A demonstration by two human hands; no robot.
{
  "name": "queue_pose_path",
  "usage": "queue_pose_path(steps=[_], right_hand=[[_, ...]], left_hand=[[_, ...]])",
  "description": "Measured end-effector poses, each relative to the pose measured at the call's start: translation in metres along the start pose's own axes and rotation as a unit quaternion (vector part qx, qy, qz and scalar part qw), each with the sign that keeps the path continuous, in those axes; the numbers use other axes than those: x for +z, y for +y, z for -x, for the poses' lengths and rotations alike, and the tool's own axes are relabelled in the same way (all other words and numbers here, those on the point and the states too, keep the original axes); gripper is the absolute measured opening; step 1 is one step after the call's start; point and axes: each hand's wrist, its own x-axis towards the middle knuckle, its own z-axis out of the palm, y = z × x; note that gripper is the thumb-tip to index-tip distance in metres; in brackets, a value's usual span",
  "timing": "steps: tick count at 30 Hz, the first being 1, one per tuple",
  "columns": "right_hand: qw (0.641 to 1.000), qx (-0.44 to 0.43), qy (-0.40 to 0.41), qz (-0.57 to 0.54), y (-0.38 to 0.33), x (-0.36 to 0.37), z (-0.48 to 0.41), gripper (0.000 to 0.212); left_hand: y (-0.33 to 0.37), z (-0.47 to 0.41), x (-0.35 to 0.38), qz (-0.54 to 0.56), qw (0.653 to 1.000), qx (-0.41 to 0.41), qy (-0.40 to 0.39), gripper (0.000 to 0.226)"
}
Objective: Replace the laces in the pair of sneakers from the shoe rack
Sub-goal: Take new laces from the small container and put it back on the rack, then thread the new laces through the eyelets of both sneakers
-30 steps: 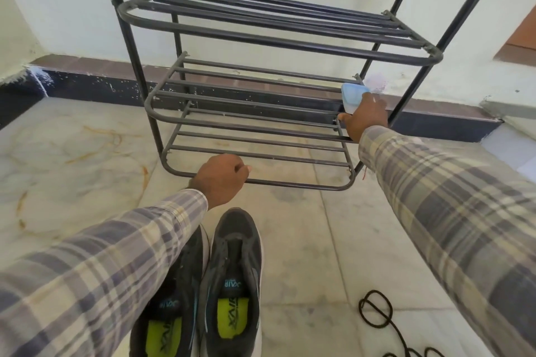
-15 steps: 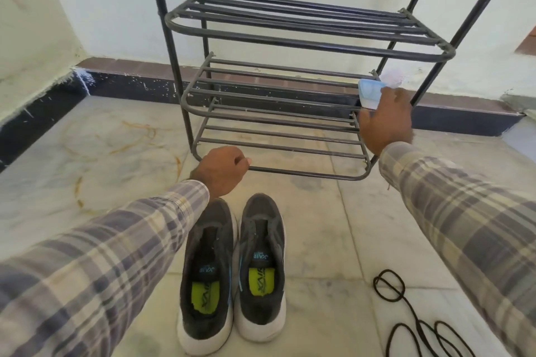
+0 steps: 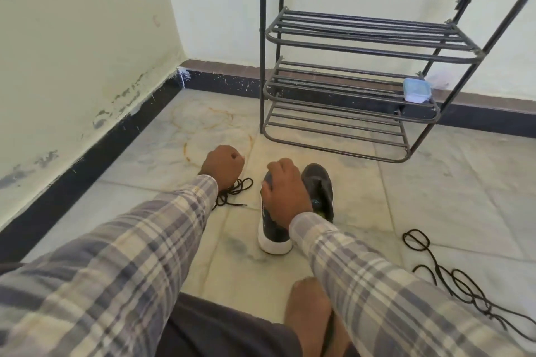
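Observation:
Two dark grey sneakers with white soles stand side by side on the floor. My right hand [image 3: 285,193] rests on top of the left sneaker [image 3: 271,233], fingers curled over its upper; the right sneaker [image 3: 319,185] stands free beside it. My left hand [image 3: 223,165] is closed in a fist above a bundle of black lace [image 3: 235,191] on the floor, which seems to run up into the fist. Another long black lace [image 3: 452,278] lies looped on the floor at the right. The black metal shoe rack [image 3: 348,90] stands against the back wall.
A small pale blue lidded box [image 3: 416,90] sits on the right end of the rack's middle shelf. A wall with a black skirting runs along the left. My bare knee [image 3: 310,307] is at the bottom of the view. The floor is pale marble tile.
The view has pulled back and swung left. My right hand left the blue box on the rack shelf and came down onto the left sneaker. My left hand now has a black lace under it.

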Motion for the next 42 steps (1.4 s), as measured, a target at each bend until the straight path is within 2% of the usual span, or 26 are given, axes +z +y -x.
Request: queue_pose_path(steps=[5, 7, 15, 20, 23, 25, 27, 28, 31, 33, 36, 39, 42], right_hand=[[0.992, -0.019, -0.125, 0.006, -0.035, 0.043, 0.043, 0.035], [0.987, -0.002, -0.161, -0.004, -0.035, 0.061, 0.046, 0.036], [0.971, 0.043, -0.234, -0.007, -0.022, 0.107, 0.006, 0.038], [0.963, 0.070, -0.259, -0.037, -0.014, 0.125, -0.026, 0.035], [0.960, 0.081, -0.261, -0.065, -0.012, 0.129, -0.039, 0.038], [0.959, 0.093, -0.255, -0.084, -0.011, 0.129, -0.043, 0.041], [0.958, 0.111, -0.240, -0.111, -0.011, 0.126, -0.046, 0.044], [0.957, 0.122, -0.228, -0.131, -0.012, 0.122, -0.047, 0.047], [0.948, 0.158, -0.185, -0.206, -0.017, 0.108, -0.056, 0.066], [0.939, 0.174, -0.142, -0.260, -0.027, 0.093, -0.065, 0.078], [0.921, 0.180, -0.100, -0.330, -0.040, 0.067, -0.079, 0.087], [0.900, 0.173, -0.084, -0.392, -0.053, 0.041, -0.088, 0.072], [0.893, 0.155, -0.077, -0.416, -0.066, 0.021, -0.090, 0.030]], left_hand=[[-0.046, 0.013, 0.007, -0.035, 0.992, -0.110, -0.042, 0.021], [-0.059, 0.010, 0.014, -0.044, 0.988, -0.135, -0.060, 0.022], [-0.092, -0.032, 0.044, -0.097, 0.978, -0.174, -0.062, 0.025], [-0.099, -0.059, 0.068, -0.246, 0.953, -0.156, -0.088, 0.033], [-0.101, -0.065, 0.072, -0.261, 0.949, -0.154, -0.089, 0.031], [-0.105, -0.070, 0.070, -0.188, 0.970, -0.141, -0.064, 0.028], [-0.105, -0.070, 0.062, -0.034, 0.991, -0.129, -0.010, 0.023], [-0.101, -0.068, 0.054, 0.043, 0.991, -0.126, 0.026, 0.020], [-0.076, -0.068, 0.027, 0.256, 0.952, -0.130, 0.107, 0.019], [-0.050, -0.070, 0.000, 0.346, 0.924, -0.136, 0.092, 0.017], [-0.015, -0.071, -0.032, 0.405, 0.899, -0.158, 0.048, 0.018], [0.014, -0.053, -0.062, 0.487, 0.869, -0.094, 0.007, 0.022], [0.034, -0.037, -0.089, 0.548, 0.836, -0.041, -0.013, 0.026]])
